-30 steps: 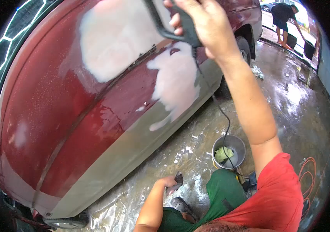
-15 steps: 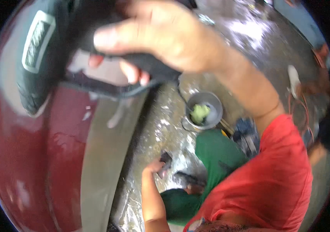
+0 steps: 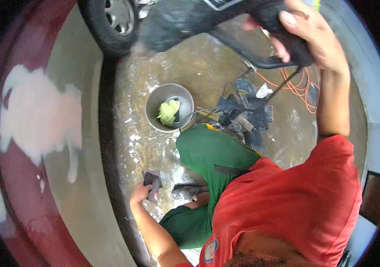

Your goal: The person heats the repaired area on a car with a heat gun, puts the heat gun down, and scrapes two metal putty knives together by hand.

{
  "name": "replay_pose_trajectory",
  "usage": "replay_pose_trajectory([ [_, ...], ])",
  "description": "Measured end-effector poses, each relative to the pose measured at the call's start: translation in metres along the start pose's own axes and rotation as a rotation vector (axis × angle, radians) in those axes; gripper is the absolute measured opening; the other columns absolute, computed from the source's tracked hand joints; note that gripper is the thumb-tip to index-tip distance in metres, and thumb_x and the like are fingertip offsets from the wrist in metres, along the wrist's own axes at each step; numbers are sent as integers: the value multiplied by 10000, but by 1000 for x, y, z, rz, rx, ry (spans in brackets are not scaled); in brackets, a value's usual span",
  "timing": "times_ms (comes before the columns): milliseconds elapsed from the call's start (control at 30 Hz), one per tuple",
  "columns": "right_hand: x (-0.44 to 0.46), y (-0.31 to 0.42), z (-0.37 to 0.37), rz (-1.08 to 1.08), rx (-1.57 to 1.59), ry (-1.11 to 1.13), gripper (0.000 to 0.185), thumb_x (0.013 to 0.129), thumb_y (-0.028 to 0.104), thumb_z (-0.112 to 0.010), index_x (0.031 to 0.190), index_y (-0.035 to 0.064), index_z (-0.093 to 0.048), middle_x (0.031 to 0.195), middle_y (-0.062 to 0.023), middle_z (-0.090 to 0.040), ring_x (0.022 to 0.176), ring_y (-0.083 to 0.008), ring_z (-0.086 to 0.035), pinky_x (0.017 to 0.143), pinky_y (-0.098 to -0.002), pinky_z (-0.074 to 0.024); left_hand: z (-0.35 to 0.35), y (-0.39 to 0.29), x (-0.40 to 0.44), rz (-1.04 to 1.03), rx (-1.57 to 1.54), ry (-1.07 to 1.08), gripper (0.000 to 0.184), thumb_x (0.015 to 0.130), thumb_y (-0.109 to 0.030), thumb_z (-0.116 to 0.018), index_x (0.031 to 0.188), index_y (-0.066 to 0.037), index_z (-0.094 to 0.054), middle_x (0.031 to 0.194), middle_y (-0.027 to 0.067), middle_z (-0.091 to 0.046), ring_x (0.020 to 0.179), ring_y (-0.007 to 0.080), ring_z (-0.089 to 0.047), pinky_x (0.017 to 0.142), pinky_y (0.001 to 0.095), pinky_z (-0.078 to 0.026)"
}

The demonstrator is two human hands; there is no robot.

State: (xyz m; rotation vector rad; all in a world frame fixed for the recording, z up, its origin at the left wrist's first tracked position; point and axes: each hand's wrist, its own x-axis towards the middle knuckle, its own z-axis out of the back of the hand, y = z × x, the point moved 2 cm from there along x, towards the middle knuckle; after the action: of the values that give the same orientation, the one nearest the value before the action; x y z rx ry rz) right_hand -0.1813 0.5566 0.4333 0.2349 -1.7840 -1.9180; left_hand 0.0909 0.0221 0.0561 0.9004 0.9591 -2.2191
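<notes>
The right hand (image 3: 325, 40) curled round the likely hefty corded power tool (image 3: 176, 24) by its rigid handle (image 3: 297, 51); the left hand (image 3: 140, 193) pinched seemingly flexible sandpaper (image 3: 153, 179).

Black tool (image 3: 176, 27), blurry, partly beyond top edge

Orng coil (image 3: 307, 91) on flr (image 3: 297, 140)
</notes>
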Motion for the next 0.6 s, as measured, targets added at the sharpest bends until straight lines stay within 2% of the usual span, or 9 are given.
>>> replay_pose_trajectory([
  [100,-21,9,40,-272,-389,-52,432,932,236,-641,1208,-68,-509,879,-171,-663,611,-170,-633,554,-271,-538,0,-11,4,-19,-28,43,278,846,-135,-634,1059,42,-662,916,120,-707,842,218,-659,790,367,-501],
  [167,-24,-3,51,-337,-709,-49,348,955,355,-600,1082,32,-622,730,4,-610,595,-46,-556,507,-185,-435,0,-19,4,-5,-30,41,276,845,-130,-628,1065,34,-664,914,116,-705,834,211,-655,786,360,-500],
  [200,-21,-6,44,-442,-853,-90,338,950,367,-605,1081,55,-618,693,24,-580,618,-18,-546,506,-189,-435,0,-16,7,-4,-38,53,277,844,-129,-627,1067,31,-664,915,115,-704,834,210,-654,786,361,-499],
  [233,-18,-18,44,-467,-961,-94,342,943,344,-602,1105,43,-607,673,-37,-605,610,-124,-591,543,-269,-481,0,-13,10,-2,-49,62,277,844,-129,-626,1069,28,-665,916,114,-704,834,209,-654,785,361,-499],
  [300,-11,-78,80,-154,-1341,133,377,926,327,-602,1137,15,-591,727,-147,-655,670,-309,-644,642,-381,-527,0,-20,7,8,-56,64,278,843,-130,-623,1071,24,-664,916,114,-704,840,210,-655,789,364,-498],
  [367,-3,-129,83,-336,-1412,254,374,906,285,-584,1160,11,-578,851,-230,-669,823,-430,-643,765,-478,-517,4,-24,-1,22,-13,37,280,844,-131,-621,1075,23,-661,916,113,-703,847,211,-656,793,366,-497],
  [467,1,-223,68,-582,-1314,293,426,907,258,-533,1270,35,-511,1085,-276,-625,1017,-444,-614,857,-508,-495,2,-22,-5,32,57,9,285,847,-126,-614,1084,26,-653,917,112,-702,858,212,-656,800,369,-495],
  [567,-12,-362,54,-375,-1210,145,540,914,242,-538,1415,78,-418,1239,-263,-534,1131,-447,-555,926,-519,-462,5,-11,-1,19,-30,-6,283,854,-111,-604,1093,34,-646,919,111,-700,864,211,-655,805,367,-493],
  [600,-11,-384,41,-403,-1245,158,584,906,230,-564,1446,95,-387,1227,-244,-533,1124,-424,-557,929,-514,-455,5,-6,-4,20,-81,-21,281,857,-106,-602,1095,37,-645,919,111,-700,862,210,-654,805,365,-493],
])
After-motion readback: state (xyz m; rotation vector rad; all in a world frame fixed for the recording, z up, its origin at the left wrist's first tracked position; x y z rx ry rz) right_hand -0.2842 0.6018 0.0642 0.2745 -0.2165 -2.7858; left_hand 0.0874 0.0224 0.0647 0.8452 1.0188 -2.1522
